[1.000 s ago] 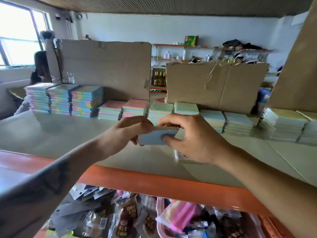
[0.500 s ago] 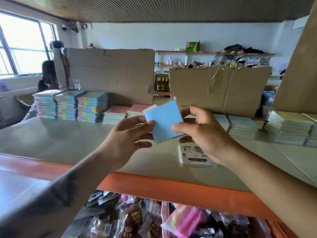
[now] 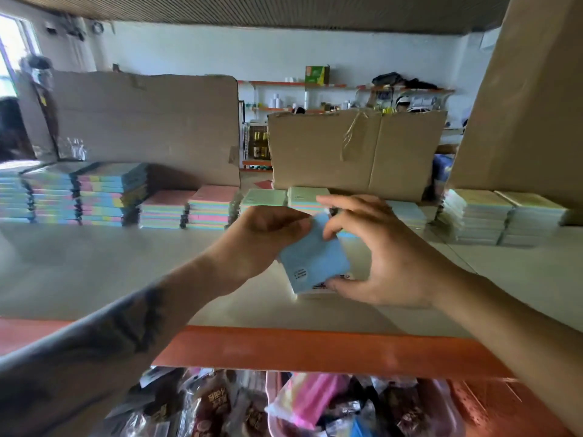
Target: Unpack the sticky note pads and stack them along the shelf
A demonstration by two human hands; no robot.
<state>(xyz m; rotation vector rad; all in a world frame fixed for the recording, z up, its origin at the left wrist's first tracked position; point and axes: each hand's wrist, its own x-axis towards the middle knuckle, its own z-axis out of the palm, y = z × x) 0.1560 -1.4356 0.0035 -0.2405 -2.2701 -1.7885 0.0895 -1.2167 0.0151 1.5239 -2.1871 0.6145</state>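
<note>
Since half a second ago the blue pad has been lowered from chest height and tilted, so that its printed corner is now turned toward the camera. It is held above the shelf, just over a pad lying flat there. By the left hand its upper left edge is gripped with curled fingers; by the right hand it is pinched, thumb below, fingertips at the top corner. The wrapper is best peeled from that corner while the left grip is kept firm.

Upright cardboard sheets behind, packaged snacks below, cluttered far wall shelves
</note>
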